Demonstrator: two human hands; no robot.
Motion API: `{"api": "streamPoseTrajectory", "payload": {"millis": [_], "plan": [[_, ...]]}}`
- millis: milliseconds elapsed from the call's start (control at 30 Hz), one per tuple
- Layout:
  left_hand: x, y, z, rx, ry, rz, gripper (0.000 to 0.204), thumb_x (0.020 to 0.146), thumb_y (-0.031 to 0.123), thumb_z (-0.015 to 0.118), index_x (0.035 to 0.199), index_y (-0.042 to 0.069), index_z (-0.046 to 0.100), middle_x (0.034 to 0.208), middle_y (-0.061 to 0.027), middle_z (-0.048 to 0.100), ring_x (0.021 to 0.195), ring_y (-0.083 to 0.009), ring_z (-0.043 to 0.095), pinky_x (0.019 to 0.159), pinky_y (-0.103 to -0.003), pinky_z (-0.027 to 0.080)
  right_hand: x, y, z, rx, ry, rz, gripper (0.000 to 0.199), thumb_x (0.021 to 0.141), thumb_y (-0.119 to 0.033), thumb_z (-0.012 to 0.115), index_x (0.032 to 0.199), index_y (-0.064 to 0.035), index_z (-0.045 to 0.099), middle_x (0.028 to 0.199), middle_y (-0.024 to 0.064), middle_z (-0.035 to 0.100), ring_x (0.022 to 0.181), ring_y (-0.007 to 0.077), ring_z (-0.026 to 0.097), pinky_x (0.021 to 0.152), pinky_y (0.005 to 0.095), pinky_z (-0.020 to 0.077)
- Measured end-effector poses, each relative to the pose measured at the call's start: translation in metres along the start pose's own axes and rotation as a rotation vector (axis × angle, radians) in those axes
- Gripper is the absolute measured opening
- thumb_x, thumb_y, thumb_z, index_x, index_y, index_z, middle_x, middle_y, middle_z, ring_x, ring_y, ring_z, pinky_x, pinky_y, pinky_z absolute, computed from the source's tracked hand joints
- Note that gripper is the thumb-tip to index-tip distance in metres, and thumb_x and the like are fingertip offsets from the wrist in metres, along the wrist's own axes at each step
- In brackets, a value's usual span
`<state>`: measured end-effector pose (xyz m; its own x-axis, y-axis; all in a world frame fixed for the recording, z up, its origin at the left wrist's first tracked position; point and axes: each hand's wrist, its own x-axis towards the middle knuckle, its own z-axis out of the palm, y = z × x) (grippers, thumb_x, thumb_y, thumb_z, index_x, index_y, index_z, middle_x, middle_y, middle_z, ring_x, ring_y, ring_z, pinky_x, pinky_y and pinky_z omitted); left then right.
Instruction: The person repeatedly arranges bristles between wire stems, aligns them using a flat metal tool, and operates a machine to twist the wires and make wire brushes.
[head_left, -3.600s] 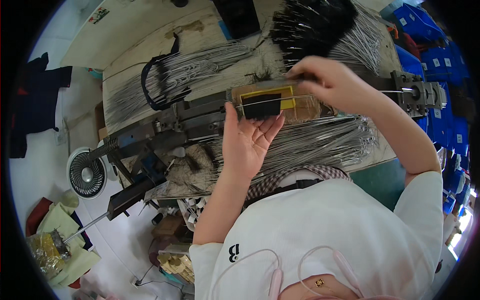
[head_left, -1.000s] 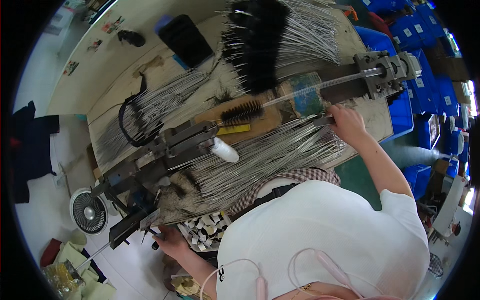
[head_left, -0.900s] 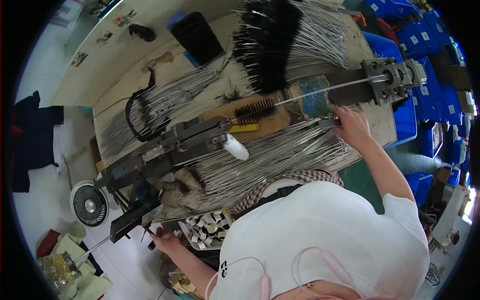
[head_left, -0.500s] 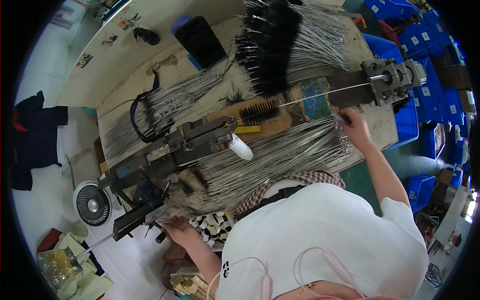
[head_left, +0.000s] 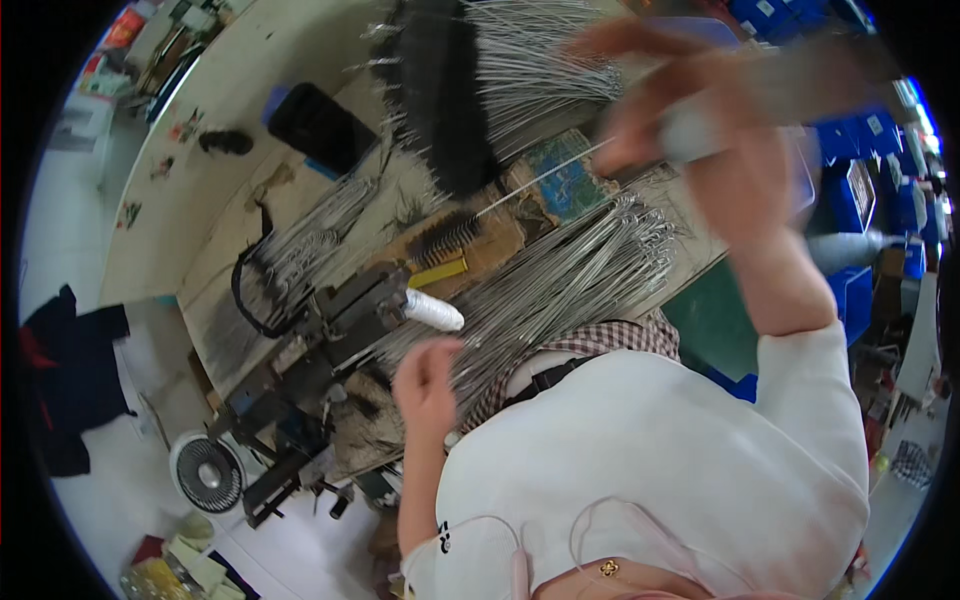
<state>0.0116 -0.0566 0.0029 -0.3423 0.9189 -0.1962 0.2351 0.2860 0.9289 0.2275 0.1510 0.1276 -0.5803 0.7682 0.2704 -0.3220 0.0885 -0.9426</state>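
Hands apart over the wire bundle

Nearest, the left hand [head_left: 428,385] hovers loosely cupped and empty at the desk's near edge, just over the near ends of the wires [head_left: 560,290], placed so a strand could be picked off. Beside it a white spool [head_left: 432,310] juts from the machine [head_left: 330,325], within easy reach. Farther up, the right hand [head_left: 700,130] is raised and blurred; it seems closed on a thin wire rod [head_left: 540,182] slanting down toward the brush [head_left: 445,240], though the grip is unclear. Finished black brushes [head_left: 435,95] lie fanned toward the far edge.
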Motion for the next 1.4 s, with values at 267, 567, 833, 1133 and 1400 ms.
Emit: {"api": "streamPoseTrajectory", "payload": {"millis": [267,567,833,1133,1400], "plan": [[-0.022,0.012,-0.013,-0.218,0.383,-0.150,0.026,0.095,0.014,0.041,0.115,0.004,0.054,0.064,0.0027,0.041,0.052,-0.0033,0.033,0.045,-0.018,0.027,-0.035,0.176,0.085,-0.490,-0.452,0.613,0.054,0.089,-0.052,0.038,0.098,-0.0035,0.059,0.087,0.0187,0.062,0.087,0.0352,0.058,0.075,0.0409,0.0455],[0.016,0.045,0.010,0.922,0.074,0.527,0.044,0.073,0.021,0.067,0.114,0.012,0.055,0.068,-0.0015,0.050,0.058,-0.0153,0.051,0.051,-0.030,0.042,0.012,0.066,0.034,-0.453,-0.307,0.543,0.016,0.086,-0.013,0.054,0.097,-0.0048,0.060,0.080,0.0121,0.060,0.076,0.0298,0.058,0.067,0.0335,0.0450],[0.007,0.069,-0.018,0.821,0.335,0.530,0.030,0.075,0.027,0.068,0.096,0.010,0.056,0.063,-0.0020,0.053,0.052,-0.0169,0.053,0.049,-0.028,0.042,0.012,0.077,-0.010,-1.477,-0.499,-0.269,0.036,0.065,-0.007,0.063,0.100,-0.0161,0.061,0.084,0.0003,0.055,0.080,0.0179,0.056,0.076,0.0364,0.0393],[-0.019,0.027,-0.037,-0.105,0.625,0.267,0.016,0.086,0.010,0.046,0.100,0.002,0.048,0.089,-0.0066,0.051,0.078,-0.0121,0.049,0.072,-0.025,0.041,0.065,0.087,-0.057,-1.387,0.033,-0.416,0.043,0.072,-0.001,0.057,0.114,-0.0102,0.056,0.083,0.0067,0.056,0.075,0.0277,0.055,0.066,0.0356,0.0431],[0.028,0.074,-0.014,0.503,0.127,0.334,0.009,0.083,0.017,0.059,0.081,0.008,0.056,0.066,-0.0070,0.056,0.056,-0.0219,0.055,0.049,-0.033,0.041,0.063,0.045,-0.117,-0.829,0.307,-0.275,0.024,0.090,-0.005,0.048,0.112,-0.0051,0.056,0.096,0.0040,0.057,0.079,0.0093,0.050,0.074,0.0242,0.0419]]}}
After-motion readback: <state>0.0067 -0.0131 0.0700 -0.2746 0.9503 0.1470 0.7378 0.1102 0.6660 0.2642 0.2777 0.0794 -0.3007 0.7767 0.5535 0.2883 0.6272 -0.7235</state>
